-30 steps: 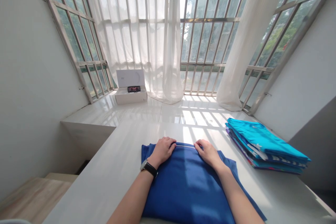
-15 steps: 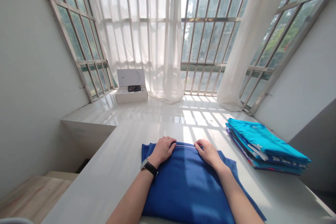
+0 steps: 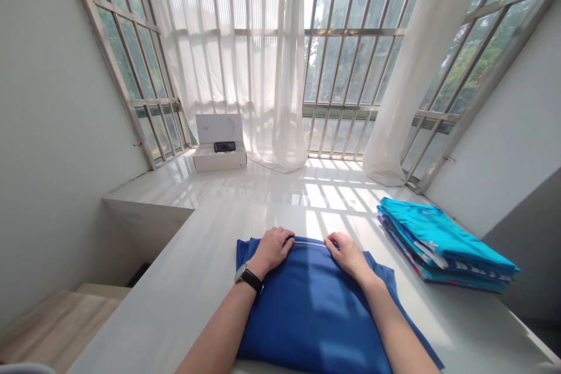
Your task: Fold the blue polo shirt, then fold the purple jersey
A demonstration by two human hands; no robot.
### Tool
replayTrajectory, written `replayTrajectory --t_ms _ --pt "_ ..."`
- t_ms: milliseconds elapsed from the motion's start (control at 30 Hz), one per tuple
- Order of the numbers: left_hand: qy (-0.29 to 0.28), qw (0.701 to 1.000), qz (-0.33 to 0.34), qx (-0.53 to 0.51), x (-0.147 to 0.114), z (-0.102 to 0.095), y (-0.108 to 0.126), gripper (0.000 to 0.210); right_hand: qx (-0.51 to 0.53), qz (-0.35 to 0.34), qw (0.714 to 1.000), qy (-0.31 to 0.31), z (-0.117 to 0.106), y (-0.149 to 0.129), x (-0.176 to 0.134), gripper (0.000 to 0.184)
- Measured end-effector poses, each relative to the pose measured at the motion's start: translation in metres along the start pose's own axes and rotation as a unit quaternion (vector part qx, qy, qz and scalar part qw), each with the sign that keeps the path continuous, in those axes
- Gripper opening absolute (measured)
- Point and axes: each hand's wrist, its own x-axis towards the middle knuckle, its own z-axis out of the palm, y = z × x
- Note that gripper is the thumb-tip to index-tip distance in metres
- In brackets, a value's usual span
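Observation:
A blue garment (image 3: 315, 304) with a thin white stripe near its far edge lies partly folded on the white tabletop. My left hand (image 3: 274, 248), with a black-strapped watch on the wrist, grips that far edge on the left, fingers curled over and thumb on the cloth. On the right of the same edge, my right hand (image 3: 345, 252) pinches the fabric between thumb and fingers. Loose layers stick out past both hands. My forearms cover part of the cloth, and its near end runs toward the bottom of the view.
A stack of folded clothes (image 3: 447, 245), turquoise on top, sits to the right. Toward the back left stands an open white box (image 3: 220, 160) with a black device (image 3: 224, 146) in it. Sheer curtains (image 3: 280, 99) hang before barred windows. A wooden surface (image 3: 61, 327) lies lower left.

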Motion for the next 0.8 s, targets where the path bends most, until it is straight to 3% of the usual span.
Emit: replayTrajectory --t_ms 800 --pt "-0.004 1.000 -0.002 0.002 0.0002 -0.0005 0.0003 0.027 0.000 0.003 1.000 0.003 -0.0009 -0.0017 -0.0007 0.028"
